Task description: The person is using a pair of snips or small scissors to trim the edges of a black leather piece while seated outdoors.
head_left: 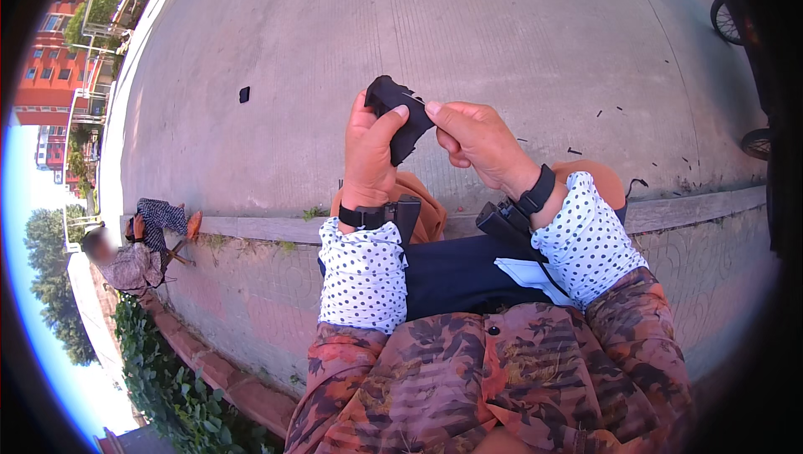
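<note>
My left hand [374, 140] is closed on a piece of black cloth [407, 138], its thumb pressed on the front. The cloth has a ragged upper edge and hangs above my knees. My right hand [478, 138] pinches at the cloth's right edge between thumb and bent forefinger; the other fingers are curled in. Any small thing inside that pinch is too small to make out. Both wrists carry black straps with small black boxes, above white dotted sleeve covers.
Small dark scraps [575, 151] lie on the concrete ground [535, 36] at right. A black object [244, 94] lies at left. A kerb [661, 216] runs past my feet. A white folded piece [535, 277] rests on my lap. Another person [138, 262] sits far left; wheels [728, 19] stand far right.
</note>
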`<act>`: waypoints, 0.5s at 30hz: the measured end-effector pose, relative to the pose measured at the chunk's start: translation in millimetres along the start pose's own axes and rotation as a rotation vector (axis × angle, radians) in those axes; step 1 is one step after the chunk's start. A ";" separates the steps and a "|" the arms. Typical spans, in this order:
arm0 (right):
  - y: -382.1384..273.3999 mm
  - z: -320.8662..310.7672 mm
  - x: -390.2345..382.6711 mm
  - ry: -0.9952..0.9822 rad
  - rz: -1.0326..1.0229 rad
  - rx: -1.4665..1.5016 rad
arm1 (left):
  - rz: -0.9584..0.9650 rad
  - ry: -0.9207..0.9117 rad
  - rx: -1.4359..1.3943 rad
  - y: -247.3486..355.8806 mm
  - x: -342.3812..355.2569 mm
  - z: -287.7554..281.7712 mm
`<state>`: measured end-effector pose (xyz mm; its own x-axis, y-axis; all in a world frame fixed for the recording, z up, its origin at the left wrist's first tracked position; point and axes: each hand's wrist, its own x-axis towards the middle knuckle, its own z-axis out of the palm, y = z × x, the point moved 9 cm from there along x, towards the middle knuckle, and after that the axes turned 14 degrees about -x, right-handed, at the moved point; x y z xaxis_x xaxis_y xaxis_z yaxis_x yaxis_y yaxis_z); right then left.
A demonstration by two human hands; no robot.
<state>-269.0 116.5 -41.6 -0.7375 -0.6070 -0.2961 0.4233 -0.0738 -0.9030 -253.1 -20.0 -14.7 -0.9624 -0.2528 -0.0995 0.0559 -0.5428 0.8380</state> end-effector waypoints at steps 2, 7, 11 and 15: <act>1.6 0.0 1.0 0.006 0.000 0.013 | 0.002 -0.001 0.000 -0.3 -0.3 -0.8; 0.2 -1.5 0.8 0.031 -0.020 0.012 | 0.010 0.022 0.002 0.9 -0.9 -1.6; -0.3 -1.2 1.1 0.046 -0.012 -0.012 | 0.001 0.044 -0.043 1.5 0.3 -5.3; 1.3 -3.0 1.4 0.039 -0.013 -0.013 | 0.005 0.049 0.002 0.8 -0.1 -4.8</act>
<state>-271.0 117.9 -44.1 -0.7627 -0.5751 -0.2961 0.4069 -0.0708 -0.9107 -251.7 -24.3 -16.6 -0.9481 -0.2940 -0.1213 0.0600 -0.5397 0.8397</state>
